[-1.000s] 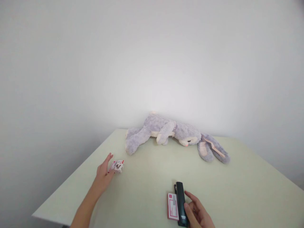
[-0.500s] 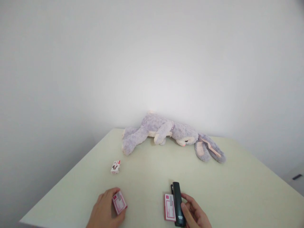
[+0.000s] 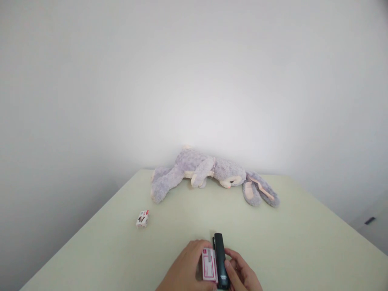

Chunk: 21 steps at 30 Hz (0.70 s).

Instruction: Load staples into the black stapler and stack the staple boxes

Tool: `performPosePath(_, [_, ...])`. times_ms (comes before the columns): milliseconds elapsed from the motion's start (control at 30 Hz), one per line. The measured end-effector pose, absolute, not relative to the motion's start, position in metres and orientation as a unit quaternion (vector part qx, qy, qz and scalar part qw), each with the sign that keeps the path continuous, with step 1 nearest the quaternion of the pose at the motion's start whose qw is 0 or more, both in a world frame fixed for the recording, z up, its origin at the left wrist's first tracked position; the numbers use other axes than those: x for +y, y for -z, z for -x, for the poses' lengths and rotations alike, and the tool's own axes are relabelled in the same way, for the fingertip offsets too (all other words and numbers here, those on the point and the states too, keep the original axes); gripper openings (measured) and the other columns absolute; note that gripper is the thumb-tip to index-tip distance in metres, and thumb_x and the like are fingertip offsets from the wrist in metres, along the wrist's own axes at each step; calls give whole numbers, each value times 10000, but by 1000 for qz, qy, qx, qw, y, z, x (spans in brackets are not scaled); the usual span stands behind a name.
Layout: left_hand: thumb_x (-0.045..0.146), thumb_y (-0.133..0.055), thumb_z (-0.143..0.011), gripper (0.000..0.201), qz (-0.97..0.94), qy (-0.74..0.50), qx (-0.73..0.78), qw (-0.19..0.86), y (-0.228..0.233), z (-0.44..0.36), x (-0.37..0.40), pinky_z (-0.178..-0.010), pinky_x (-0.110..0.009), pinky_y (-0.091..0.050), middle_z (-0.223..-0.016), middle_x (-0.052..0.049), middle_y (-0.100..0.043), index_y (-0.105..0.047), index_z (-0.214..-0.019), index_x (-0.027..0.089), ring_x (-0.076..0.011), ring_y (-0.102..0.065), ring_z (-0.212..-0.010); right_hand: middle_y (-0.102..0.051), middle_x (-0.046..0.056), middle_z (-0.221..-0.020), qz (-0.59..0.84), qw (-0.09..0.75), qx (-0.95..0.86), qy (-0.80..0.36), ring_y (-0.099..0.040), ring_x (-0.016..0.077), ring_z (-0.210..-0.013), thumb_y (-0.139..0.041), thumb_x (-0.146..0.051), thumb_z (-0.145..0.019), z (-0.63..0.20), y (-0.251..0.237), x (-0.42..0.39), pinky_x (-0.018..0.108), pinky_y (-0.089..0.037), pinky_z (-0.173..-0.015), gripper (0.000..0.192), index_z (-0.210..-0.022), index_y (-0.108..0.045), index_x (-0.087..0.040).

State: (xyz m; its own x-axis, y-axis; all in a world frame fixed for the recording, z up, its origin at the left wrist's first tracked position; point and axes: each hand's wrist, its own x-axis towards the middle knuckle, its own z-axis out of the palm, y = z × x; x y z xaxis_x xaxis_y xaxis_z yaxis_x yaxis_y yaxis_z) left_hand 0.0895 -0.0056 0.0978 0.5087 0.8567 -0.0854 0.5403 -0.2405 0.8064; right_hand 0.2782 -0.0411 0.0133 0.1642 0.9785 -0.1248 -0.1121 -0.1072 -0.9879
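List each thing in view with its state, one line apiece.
Left hand: closed around the red-and-white box.
Red-and-white box: gripped, printed face up, just left of the stapler.
Right hand: against the stapler's right side; grip unclear.
Stapler: pointing away from the person.
Small white box: on the table, untouched.
Plush rabbit: lying down near the wall.

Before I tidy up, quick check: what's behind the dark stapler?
Beyond the stapler, the table stretches back to the plush rabbit, which lies in front of the wall. The patch of table that the stapler itself covers cannot be seen.
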Motion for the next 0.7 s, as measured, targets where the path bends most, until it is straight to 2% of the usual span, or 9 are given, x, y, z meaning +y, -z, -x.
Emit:
performPosePath(100, [213,-874,-550,658,-763,-182,472,402,-89,-90,-3,-1004,-350,-408,-1184,13,-629,-617,-1150,302,-249,-563,-1090,-548,-36,-628,540,551,-391,-502,-494,135,-512,-673,-805,-719,-277,1,-40,256,-390,-488,753,-1174,-689,-205])
performPosePath(233, [317,-953,-528,689,-782,-197,451,383,-75,-93,1,-991,-350,-395,-1176,3,-644,-654,-1148,303,-256,-558,-1099,-598,-9,-666,535,561,-401,-487,-545,170,-596,-655,-802,-740,-277,7,-39,290,-462,-594,731,-1163,-699,-208])
performPosePath(333, [444,-962,-538,680,-797,-213,434,363,-67,-94,3,-977,-362,-402,-1147,-12,-657,-670,-1136,302,-267,-566,-1087,-598,-7,-665,539,550,-420,-480,-553,185,-624,-633,-801,-759,-280,0,-40,319,-497,-666,716,-1163,-707,-215])
performPosePath(500, [568,-927,-566,729,-812,-222,430,326,-47,-100,6,-975,-409,-424,-1176,-53,-678,-653,-1179,282,-295,-585,-1077,-567,-22,-641,546,532,-439,-476,-537,182,-615,-620,-810,-761,-281,-4,-39,316,-488,-659,724,-1161,-705,-213])
performPosePath(567, [623,-902,-575,836,-811,-220,441,314,-37,-104,5,-993,-441,-437,-1232,-89,-670,-611,-1269,259,-318,-589,-1104,-549,-31,-637,538,541,-432,-481,-530,172,-601,-618,-800,-774,-279,2,-37,299,-466,-621,720,-1166,-691,-201])
performPosePath(633, [679,-864,-596,996,-817,-228,435,301,-29,-102,4,-1031,-466,-442,-1334,-127,-632,-507,-1415,240,-338,-577,-1175,-544,-36,-643,531,558,-420,-481,-514,158,-574,-626,-784,-783,-278,11,-37,276,-425,-557,732,-1204,-660,-187])
performPosePath(667, [697,-823,-646,1023,-823,-242,425,289,-26,-98,4,-1057,-474,-435,-1390,-140,-601,-444,-1476,236,-341,-560,-1223,-545,-38,-646,534,567,-411,-474,-505,152,-556,-628,-780,-784,-279,15,-37,266,-403,-525,745,-1232,-640,-185])
performPosePath(700, [692,-751,-740,962,-824,-265,422,269,-25,-90,5,-1083,-477,-422,-1434,-140,-571,-396,-1513,244,-332,-536,-1271,-546,-40,-646,546,574,-402,-459,-497,147,-539,-628,-780,-784,-280,19,-38,260,-390,-501,758,-1258,-623,-189])
